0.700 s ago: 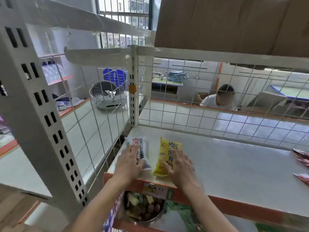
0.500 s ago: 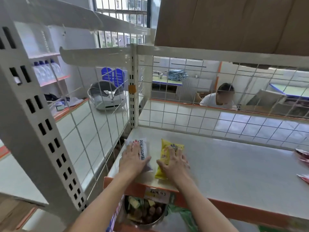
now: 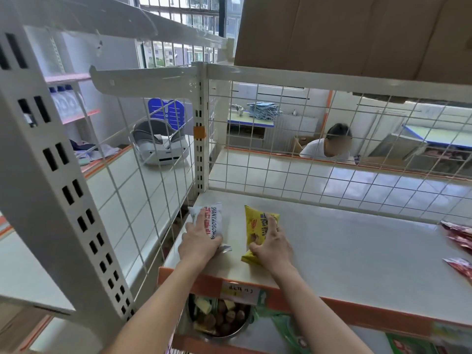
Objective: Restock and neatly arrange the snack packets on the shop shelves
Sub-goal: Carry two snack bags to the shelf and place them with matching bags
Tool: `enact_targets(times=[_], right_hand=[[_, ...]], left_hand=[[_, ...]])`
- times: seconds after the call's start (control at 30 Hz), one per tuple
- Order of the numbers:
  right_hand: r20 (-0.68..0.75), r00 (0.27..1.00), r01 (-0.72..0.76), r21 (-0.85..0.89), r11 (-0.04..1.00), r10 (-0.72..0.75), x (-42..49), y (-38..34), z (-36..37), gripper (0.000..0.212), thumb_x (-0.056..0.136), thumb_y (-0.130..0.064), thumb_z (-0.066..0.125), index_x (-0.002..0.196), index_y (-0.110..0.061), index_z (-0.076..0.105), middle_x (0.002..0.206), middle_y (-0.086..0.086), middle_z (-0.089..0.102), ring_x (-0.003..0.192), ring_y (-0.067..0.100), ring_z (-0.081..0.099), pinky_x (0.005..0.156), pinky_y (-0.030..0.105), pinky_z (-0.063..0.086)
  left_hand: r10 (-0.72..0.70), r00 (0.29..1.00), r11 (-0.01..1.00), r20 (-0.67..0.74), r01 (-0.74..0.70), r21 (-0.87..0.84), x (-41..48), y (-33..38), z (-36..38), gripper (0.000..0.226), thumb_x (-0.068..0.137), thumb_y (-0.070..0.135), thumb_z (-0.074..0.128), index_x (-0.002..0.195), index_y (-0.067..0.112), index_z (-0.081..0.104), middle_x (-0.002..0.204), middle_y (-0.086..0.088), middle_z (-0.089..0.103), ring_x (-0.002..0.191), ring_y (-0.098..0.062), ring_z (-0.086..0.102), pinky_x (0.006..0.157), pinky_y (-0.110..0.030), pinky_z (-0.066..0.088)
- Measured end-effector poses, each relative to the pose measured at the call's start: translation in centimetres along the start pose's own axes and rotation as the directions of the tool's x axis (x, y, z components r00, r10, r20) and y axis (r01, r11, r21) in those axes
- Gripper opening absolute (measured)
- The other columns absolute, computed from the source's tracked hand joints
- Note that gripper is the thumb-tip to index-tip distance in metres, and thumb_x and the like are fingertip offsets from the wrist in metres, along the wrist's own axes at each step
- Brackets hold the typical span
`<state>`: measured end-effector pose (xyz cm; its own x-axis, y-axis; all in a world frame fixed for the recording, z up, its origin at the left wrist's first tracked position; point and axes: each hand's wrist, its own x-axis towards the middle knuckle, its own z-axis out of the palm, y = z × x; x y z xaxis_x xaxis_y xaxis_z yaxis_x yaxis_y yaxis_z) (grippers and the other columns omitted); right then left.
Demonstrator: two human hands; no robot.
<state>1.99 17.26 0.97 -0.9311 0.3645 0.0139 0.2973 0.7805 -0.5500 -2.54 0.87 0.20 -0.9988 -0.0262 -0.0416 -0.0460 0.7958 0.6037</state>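
On the white shelf [image 3: 357, 251], near its left front corner, two snack packets lie side by side. My left hand [image 3: 199, 242] rests flat on the white packet with red and black print [image 3: 214, 217], whose crimped end pokes out under my thumb. My right hand [image 3: 273, 247] has its fingers curled on the lower half of the yellow packet [image 3: 258, 223], with one finger stretched along it. A narrow strip of bare shelf separates the two packets.
Red packets [image 3: 459, 235] lie at the shelf's right edge. Wire mesh [image 3: 332, 180] closes the back and left side. On the shelf below stand a steel bowl of snacks [image 3: 219, 319] and green packets [image 3: 288, 330]. A cardboard box [image 3: 357, 34] sits above. A person [image 3: 329, 148] is behind the mesh.
My right hand's fingers went from spread flat to curled on the yellow packet. My left hand has stayed on the white packet. The packets have barely shifted.
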Motion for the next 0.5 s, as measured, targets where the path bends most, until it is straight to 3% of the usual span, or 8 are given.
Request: enact_targets(times=[0.1, 0.2, 0.3, 0.4, 0.5], right_hand=[[-0.063, 0.998, 0.033, 0.055, 0.998, -0.029, -1.2, 0.5, -1.3, 0.08, 0.079, -0.029, 0.065, 0.143, -0.031, 0.017, 0.123, 0.009, 0.047, 0.103, 0.027, 0.055, 0.081, 0.032, 0.044], [-0.154, 0.986, 0.072, 0.093, 0.993, -0.058, -2.9, 1.5, -3.0, 0.079, 0.08, -0.028, 0.065, 0.143, -0.032, 0.018, 0.119, 0.006, 0.047, 0.099, 0.024, 0.055, 0.076, 0.029, 0.041], [-0.227, 0.973, 0.074, 0.11, 0.991, -0.048, -5.4, 3.0, -4.8, 0.08, 0.079, -0.027, 0.067, 0.143, -0.034, 0.019, 0.117, 0.005, 0.046, 0.097, 0.024, 0.055, 0.075, 0.03, 0.043], [-0.292, 0.956, 0.04, 0.116, 0.992, -0.004, -8.9, 4.8, -6.4, 0.081, 0.079, -0.028, 0.068, 0.143, -0.037, 0.019, 0.118, 0.003, 0.045, 0.097, 0.024, 0.056, 0.078, 0.033, 0.046], [-0.343, 0.937, -0.031, 0.125, 0.992, 0.072, -13.1, 6.8, -7.6, 0.081, 0.079, -0.029, 0.069, 0.142, -0.04, 0.019, 0.12, 0.001, 0.045, 0.099, 0.022, 0.056, 0.079, 0.033, 0.048]], left_hand=[[0.027, 0.999, 0.984, -0.046, -0.034, -0.172, -0.4, -0.3, -0.7, 0.073, 0.084, 0.038, 0.058, 0.145, 0.033, 0.019, 0.12, -0.012, 0.041, 0.093, -0.024, 0.047, 0.077, -0.034, 0.042], [0.129, 0.984, 0.934, -0.123, -0.163, -0.318, -1.5, -0.3, -1.3, 0.072, 0.084, 0.032, 0.063, 0.144, 0.033, 0.023, 0.12, -0.01, 0.043, 0.09, -0.019, 0.047, 0.07, -0.029, 0.043], [0.257, 0.957, 0.861, -0.135, -0.29, -0.417, -3.1, 0.2, -1.9, 0.072, 0.083, 0.022, 0.067, 0.142, 0.034, 0.027, 0.116, -0.005, 0.041, 0.086, -0.013, 0.049, 0.051, -0.013, 0.046], [0.397, 0.909, 0.821, -0.122, -0.412, -0.396, -4.9, 0.8, -2.0, 0.077, 0.08, 0.018, 0.069, 0.141, 0.038, 0.027, 0.117, 0.003, 0.042, 0.093, -0.012, 0.051, 0.067, -0.018, 0.047], [0.505, 0.86, 0.79, -0.073, -0.495, -0.361, -7.3, 1.6, -1.6, 0.078, 0.08, 0.016, 0.069, 0.14, 0.041, 0.026, 0.111, 0.005, 0.042, 0.083, -0.001, 0.048, 0.069, -0.017, 0.038]])
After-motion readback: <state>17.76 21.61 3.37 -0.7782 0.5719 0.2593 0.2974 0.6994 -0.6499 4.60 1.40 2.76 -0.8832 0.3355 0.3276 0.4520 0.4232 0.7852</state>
